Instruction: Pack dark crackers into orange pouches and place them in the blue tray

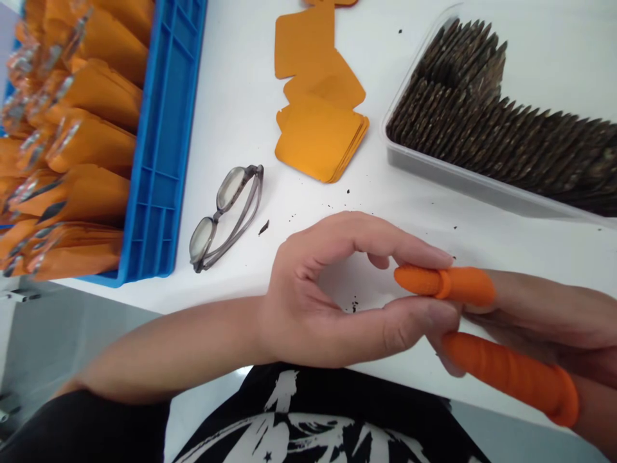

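My left hand point(303, 289) curls into a ring near the table's front edge, its fingertips and thumb closed round an orange rubber finger cot point(470, 286). That cot covers the upper finger of my right hand point(544, 328), which reaches in from the right edge. A second, ribbed orange finger cot point(511, 373) sits on the lower digit of my right hand. These two covered digits stand apart, with my left thumb tip between them. No object shows in my right hand; its other fingers are partly hidden.
Orange pouches point(96, 141) fill a blue plastic crate point(161, 141) on the left. Folded glasses point(224, 218) lie beside it. Stacked orange cards or pouches point(318, 138) lie farther back. A clear plastic tray point(463, 177) holds rows of thin dark-brown pieces point(482, 122). Dark crumbs dot the white table point(231, 83).
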{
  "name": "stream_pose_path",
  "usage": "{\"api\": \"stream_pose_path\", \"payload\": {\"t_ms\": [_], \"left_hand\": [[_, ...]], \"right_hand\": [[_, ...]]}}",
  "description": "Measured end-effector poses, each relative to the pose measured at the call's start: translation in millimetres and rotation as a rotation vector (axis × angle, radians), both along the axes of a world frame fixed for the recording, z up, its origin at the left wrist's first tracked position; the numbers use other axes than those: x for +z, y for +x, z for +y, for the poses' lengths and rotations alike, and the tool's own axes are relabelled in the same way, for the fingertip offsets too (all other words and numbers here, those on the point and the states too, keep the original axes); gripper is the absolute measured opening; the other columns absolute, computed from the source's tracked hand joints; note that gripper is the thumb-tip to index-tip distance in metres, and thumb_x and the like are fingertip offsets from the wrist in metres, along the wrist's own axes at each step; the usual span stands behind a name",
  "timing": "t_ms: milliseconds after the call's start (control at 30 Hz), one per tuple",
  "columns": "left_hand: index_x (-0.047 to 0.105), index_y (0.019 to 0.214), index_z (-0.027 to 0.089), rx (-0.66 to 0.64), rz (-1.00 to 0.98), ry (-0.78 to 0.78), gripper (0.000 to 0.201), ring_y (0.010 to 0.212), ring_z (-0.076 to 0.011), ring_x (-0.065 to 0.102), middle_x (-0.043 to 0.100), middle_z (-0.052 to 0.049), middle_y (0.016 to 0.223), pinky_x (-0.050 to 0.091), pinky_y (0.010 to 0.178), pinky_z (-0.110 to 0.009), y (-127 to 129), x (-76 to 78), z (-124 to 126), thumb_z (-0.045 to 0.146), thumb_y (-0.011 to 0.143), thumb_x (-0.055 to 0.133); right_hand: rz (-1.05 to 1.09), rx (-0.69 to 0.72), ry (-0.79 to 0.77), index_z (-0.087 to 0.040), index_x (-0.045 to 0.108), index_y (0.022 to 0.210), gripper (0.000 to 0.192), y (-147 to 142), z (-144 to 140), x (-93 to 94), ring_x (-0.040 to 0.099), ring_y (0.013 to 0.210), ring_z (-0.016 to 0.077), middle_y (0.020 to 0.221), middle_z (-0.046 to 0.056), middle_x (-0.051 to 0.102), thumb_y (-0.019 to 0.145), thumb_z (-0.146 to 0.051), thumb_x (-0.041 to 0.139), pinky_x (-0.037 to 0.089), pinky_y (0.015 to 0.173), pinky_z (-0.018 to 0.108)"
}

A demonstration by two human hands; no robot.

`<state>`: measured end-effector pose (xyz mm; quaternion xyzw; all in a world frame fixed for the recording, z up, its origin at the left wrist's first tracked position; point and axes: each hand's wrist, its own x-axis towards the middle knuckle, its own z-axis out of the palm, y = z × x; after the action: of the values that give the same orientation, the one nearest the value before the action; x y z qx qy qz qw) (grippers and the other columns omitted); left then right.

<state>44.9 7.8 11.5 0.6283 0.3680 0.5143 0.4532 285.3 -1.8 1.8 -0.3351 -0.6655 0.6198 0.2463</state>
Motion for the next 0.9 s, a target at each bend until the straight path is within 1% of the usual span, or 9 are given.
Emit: {"api": "stream_pose_path", "payload": {"t_ms": [167, 267, 333, 400, 500, 567, 700, 800, 900], "left_hand": [[0.074, 0.101, 0.022, -0.030, -0.044, -0.008, 0.021, 0.078, -0.0116, 0.073, 0.078, 0.001, 0.090, 0.062, 0.070, -0.025, 0, 0.0, 1, 0.016, 0.085, 0.085], [0.073, 0.100, 0.020, -0.044, -0.051, -0.011, 0.020, 0.076, -0.0120, 0.072, 0.077, 0.000, 0.089, 0.061, 0.069, -0.026, 0, 0.6, 2, 0.016, 0.084, 0.084], [0.072, 0.099, 0.019, -0.050, -0.039, -0.005, 0.019, 0.074, -0.0118, 0.071, 0.076, -0.001, 0.088, 0.061, 0.069, -0.027, -1, 0.9, 2, 0.017, 0.084, 0.083], [0.072, 0.098, 0.018, -0.048, -0.020, 0.011, 0.018, 0.076, -0.0128, 0.072, 0.076, -0.003, 0.091, 0.063, 0.072, -0.027, -1, 0.7, 2, 0.018, 0.084, 0.082], [0.071, 0.098, 0.016, -0.029, -0.004, 0.025, 0.019, 0.092, -0.0185, 0.077, 0.078, -0.008, 0.100, 0.065, 0.076, -0.027, 0, -0.9, 0, 0.019, 0.084, 0.083], [0.070, 0.101, 0.018, -0.020, -0.013, 0.021, 0.018, 0.096, -0.0205, 0.078, 0.079, -0.006, 0.100, 0.067, 0.078, -0.029, 1, -2.5, -1, 0.021, 0.087, 0.080], [0.067, 0.105, 0.021, -0.033, -0.007, 0.065, 0.019, 0.081, -0.0175, 0.078, 0.079, 0.000, 0.088, 0.066, 0.075, -0.029, 1, -3.9, 0, 0.022, 0.090, 0.078], [0.066, 0.105, 0.021, -0.028, 0.008, 0.094, 0.024, 0.077, -0.0165, 0.078, 0.079, 0.000, 0.088, 0.063, 0.067, -0.026, -1, -2.9, 3, 0.020, 0.087, 0.081], [0.065, 0.106, 0.022, -0.042, 0.022, 0.135, 0.023, 0.077, -0.0157, 0.079, 0.078, 0.002, 0.087, 0.061, 0.064, -0.025, -2, -2.4, 5, 0.019, 0.087, 0.079]], "right_hand": [[0.027, 0.004, -0.025, -0.041, 0.060, 0.151, 0.059, 5, -5, -3.3, 0.078, 0.104, 0.0261, 0.145, 0.001, 0.068, 0.095, -0.033, 0.074, 0.070, 0.088, 0.034], [0.044, -0.028, -0.027, -0.041, 0.061, 0.150, 0.058, 6, -6, -2.4, 0.077, 0.106, 0.0265, 0.135, 0.002, 0.073, 0.094, -0.034, 0.074, 0.070, 0.091, 0.034], [0.040, -0.028, -0.045, -0.043, 0.062, 0.149, 0.060, 6, -6, -1.5, 0.077, 0.107, 0.0273, 0.130, 0.001, 0.075, 0.091, -0.034, 0.077, 0.070, 0.086, 0.032], [0.025, -0.015, -0.054, -0.045, 0.062, 0.147, 0.063, 4, -4, -0.8, 0.077, 0.110, 0.0278, 0.134, -0.001, 0.074, 0.089, -0.031, 0.080, 0.071, 0.080, 0.028], [0.001, 0.003, -0.029, -0.045, 0.062, 0.147, 0.060, 3, -4, -1.0, 0.076, 0.117, 0.0284, 0.144, -0.001, 0.069, 0.091, -0.031, 0.078, 0.070, 0.086, 0.030], [0.003, -0.015, -0.012, -0.045, 0.062, 0.147, 0.058, 4, -4, -1.7, 0.074, 0.121, 0.0291, 0.144, -0.001, 0.069, 0.092, -0.032, 0.076, 0.068, 0.093, 0.032], [0.003, -0.003, -0.034, -0.043, 0.060, 0.150, 0.059, 9, -7, -3.3, 0.072, 0.126, 0.0301, 0.141, 0.001, 0.070, 0.094, -0.030, 0.074, 0.066, 0.099, 0.032], [0.018, 0.034, -0.087, -0.041, 0.057, 0.153, 0.059, 11, -8, -3.6, 0.074, 0.120, 0.0288, 0.136, 0.003, 0.072, 0.096, -0.030, 0.069, 0.065, 0.102, 0.036], [0.039, 0.049, -0.096, -0.041, 0.057, 0.154, 0.059, 9, -6, -1.8, 0.076, 0.111, 0.0268, 0.131, 0.004, 0.073, 0.097, -0.029, 0.068, 0.066, 0.101, 0.038]]}}
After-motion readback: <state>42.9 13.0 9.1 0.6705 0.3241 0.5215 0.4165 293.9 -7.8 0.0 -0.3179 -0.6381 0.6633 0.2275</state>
